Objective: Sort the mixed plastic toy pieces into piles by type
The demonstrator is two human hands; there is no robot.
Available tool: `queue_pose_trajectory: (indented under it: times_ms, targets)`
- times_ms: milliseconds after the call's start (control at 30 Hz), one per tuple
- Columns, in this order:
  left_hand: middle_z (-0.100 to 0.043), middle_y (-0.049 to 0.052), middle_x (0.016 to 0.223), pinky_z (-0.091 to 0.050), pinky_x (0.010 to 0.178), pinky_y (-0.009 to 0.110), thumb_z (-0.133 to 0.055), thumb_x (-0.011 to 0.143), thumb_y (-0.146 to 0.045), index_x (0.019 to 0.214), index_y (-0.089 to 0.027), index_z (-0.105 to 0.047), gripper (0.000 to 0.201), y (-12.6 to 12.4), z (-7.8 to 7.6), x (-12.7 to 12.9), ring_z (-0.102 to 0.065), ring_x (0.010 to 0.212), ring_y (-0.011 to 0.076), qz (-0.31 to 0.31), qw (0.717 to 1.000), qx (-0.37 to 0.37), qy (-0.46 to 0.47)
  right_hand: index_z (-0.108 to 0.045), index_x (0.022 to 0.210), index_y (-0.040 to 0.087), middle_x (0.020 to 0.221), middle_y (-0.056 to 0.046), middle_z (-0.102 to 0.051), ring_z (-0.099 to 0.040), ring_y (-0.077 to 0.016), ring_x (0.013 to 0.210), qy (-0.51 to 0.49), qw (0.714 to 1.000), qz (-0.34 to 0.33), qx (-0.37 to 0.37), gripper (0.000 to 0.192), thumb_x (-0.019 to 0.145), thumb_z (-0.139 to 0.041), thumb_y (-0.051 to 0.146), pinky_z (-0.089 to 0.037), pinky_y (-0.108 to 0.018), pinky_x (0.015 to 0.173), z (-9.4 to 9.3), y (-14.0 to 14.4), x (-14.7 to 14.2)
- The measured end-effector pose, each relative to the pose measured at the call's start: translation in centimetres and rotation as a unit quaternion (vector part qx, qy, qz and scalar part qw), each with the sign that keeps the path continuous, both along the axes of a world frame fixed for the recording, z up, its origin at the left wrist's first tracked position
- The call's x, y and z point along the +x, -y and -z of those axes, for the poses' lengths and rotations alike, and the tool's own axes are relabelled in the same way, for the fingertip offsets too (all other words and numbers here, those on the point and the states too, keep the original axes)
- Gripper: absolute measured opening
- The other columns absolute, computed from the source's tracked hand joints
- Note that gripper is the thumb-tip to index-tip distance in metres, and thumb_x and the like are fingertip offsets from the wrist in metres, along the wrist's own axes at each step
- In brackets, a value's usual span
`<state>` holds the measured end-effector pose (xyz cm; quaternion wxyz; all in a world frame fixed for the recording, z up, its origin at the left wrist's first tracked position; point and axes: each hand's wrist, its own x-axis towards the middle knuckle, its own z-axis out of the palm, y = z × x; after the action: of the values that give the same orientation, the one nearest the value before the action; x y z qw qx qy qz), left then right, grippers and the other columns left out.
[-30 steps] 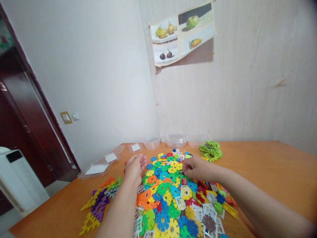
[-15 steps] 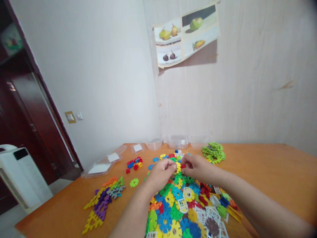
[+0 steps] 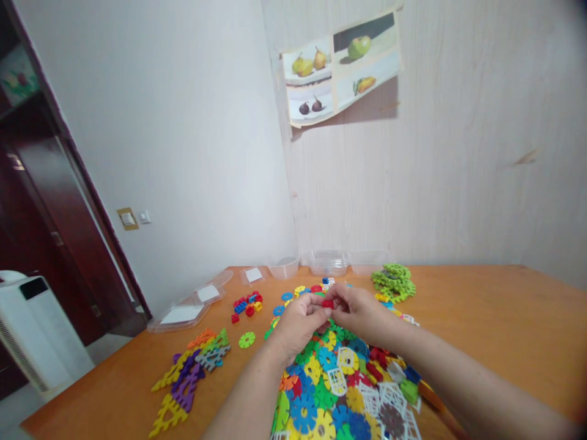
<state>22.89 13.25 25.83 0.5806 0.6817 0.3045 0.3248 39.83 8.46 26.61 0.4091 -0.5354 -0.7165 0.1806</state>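
Observation:
My left hand and my right hand meet above a heap of coloured plastic discs and white window pieces on the orange table. Between the fingertips of both hands sits a small red brick. A lone green disc lies left of the heap. Small red and blue bricks are grouped further back on the left.
A stack of green discs lies at the back right. Yellow, purple and orange triangle pieces lie near the left table edge. Clear tubs and lids line the back and left. A white appliance stands beside a dark door.
My left hand came in from the left edge of the heap to meet my right hand. Both now pinch the small red brick, lifted slightly above the pieces.

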Motion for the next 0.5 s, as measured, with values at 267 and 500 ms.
queue_pose_trajectory:
  times_ms: [267, 500]
  targets:
    - [-0.069, 0.006, 0.076, -0.048, 0.055, 0.021, -0.075, 0.074, -0.021, 0.088, -0.012, -0.067, 0.019, -2.2, -0.2, -1.5, -0.063, 0.062, 0.0132, -0.151, 0.981, -0.082, 0.089, -0.059, 0.117, 0.020, 0.077, 0.001, -0.063, -0.058, -0.0143, 0.068, -0.010, 1.000, -0.014, -0.004, 0.033, 0.084, -0.056, 0.023, -0.041, -0.024, 0.060, 0.5, -0.2, 0.3]
    - [-0.067, 0.007, 0.074, -0.057, 0.065, 0.020, -0.056, 0.088, -0.011, 0.084, -0.014, -0.058, 0.006, -7.6, 0.3, -7.1, -0.067, 0.066, 0.0112, -0.362, 0.881, -0.203, 0.228, -0.062, 0.111, 0.019, 0.069, 0.002, -0.058, -0.054, -0.0149, 0.064, -0.013, 1.000, 0.013, -0.010, 0.028, 0.089, -0.053, 0.033, -0.039, -0.026, 0.056, 0.1, -0.3, 1.2]
